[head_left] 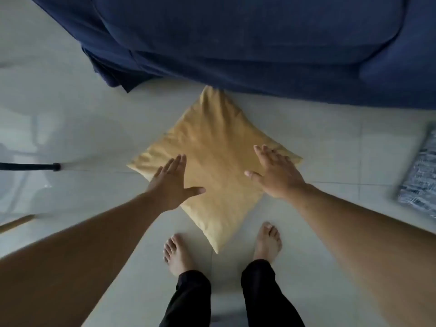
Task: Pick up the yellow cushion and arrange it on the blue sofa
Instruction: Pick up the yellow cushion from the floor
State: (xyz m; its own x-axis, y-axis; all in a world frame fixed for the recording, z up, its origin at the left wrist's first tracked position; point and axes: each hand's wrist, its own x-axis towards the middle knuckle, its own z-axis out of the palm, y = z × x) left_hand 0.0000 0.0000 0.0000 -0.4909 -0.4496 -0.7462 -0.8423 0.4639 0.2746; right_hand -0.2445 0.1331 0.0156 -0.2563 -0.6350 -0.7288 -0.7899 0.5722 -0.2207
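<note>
A blue sofa (259, 43) is filling the view at 12 o'clock. Below it a yellow cushion (212, 147) is lying flat on the pale tiled floor (82, 119), turned like a diamond, its far corner touching the sofa's skirt. The left hand (171, 185) and right hand (276, 175) are reaching over its 9 and 3 o'clock corners, fingers (266, 153) spread, holding nothing. It is looking soft, light and floppy, likely easiest gripped at opposite edges
</note>
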